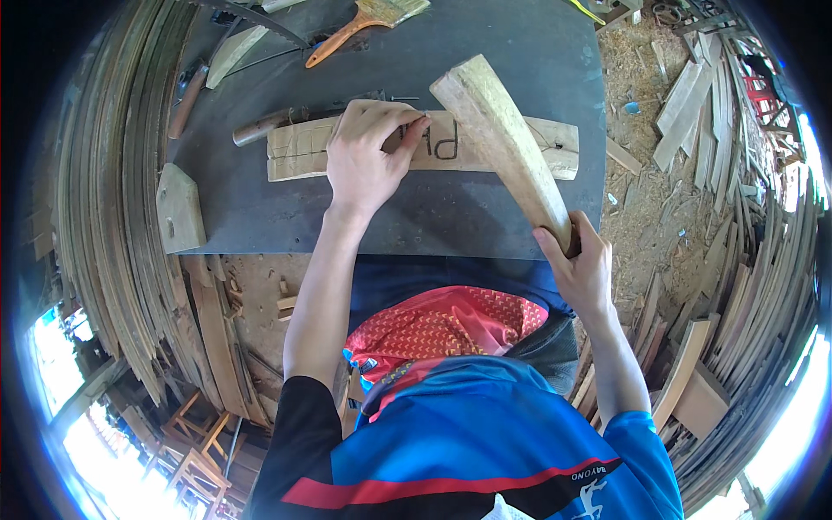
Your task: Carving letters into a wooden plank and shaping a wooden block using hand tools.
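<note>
My left hand (pixel 368 152) rests over a long curved board (pixel 555 156) that has dark carved marks on its face. Its thumb and forefinger pinch at something small on the board, too small and hidden to name. My right hand (pixel 581 264) grips the lower end of a thick, pale wooden bar (pixel 498 130), tilted up and leftward, its upper end above the board just right of my left hand. Behind the board's left part lies a tool with a round wooden handle (pixel 256 130), partly hidden.
The dark tabletop (pixel 277 217) carries a paintbrush (pixel 342 43), a saw (pixel 260 22), a wooden-handled tool (pixel 186 108) and a shaped wood block (pixel 180 208). Stacked planks (pixel 113 173) line the left; offcuts (pixel 685 104) lie at right. Wooden chairs (pixel 195 433) stand lower left.
</note>
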A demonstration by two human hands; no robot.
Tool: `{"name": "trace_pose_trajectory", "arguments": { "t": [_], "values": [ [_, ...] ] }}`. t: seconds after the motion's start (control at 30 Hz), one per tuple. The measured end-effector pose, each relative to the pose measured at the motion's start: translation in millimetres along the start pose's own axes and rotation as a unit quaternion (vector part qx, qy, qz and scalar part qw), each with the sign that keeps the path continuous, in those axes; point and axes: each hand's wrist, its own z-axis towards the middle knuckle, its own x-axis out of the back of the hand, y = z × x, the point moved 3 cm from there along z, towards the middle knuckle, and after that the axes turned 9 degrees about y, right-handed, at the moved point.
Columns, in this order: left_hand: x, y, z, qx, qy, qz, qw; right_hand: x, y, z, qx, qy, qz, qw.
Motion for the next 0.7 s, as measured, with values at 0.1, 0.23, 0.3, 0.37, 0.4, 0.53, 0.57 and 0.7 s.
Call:
{"name": "trace_pose_trajectory", "arguments": {
  "t": [0.1,0.23,0.3,0.37,0.4,0.53,0.57,0.7],
  "values": [
    [0,0,-2,-0.003,0.002,-0.002,1.000,-2,2,3,-0.002,0.004,0.011,1.000],
    [1,-1,-3,0.006,0.000,-0.005,1.000,-4,6,2,-0.032,-0.019,0.000,0.999],
    [1,0,-1,0.007,-0.002,-0.008,1.000,-5,7,1,-0.015,-0.008,0.009,1.000],
    [1,1,1,0.003,0.001,-0.007,1.000,-9,10,2,-0.026,-0.010,0.012,1.000],
    [-1,0,1,0.002,0.000,-0.009,1.000,-11,12,3,-0.034,-0.012,0.015,0.999],
    [-1,0,0,0.015,-0.002,-0.013,1.000,-12,13,2,-0.050,-0.018,0.024,0.998],
    [1,0,0,0.014,-0.010,-0.014,1.000,-12,12,3,-0.055,-0.026,0.025,0.998],
    [6,-13,-9,0.152,0.018,-0.131,0.980,-14,11,6,-0.052,-0.053,0.024,0.997]
  ]
}}
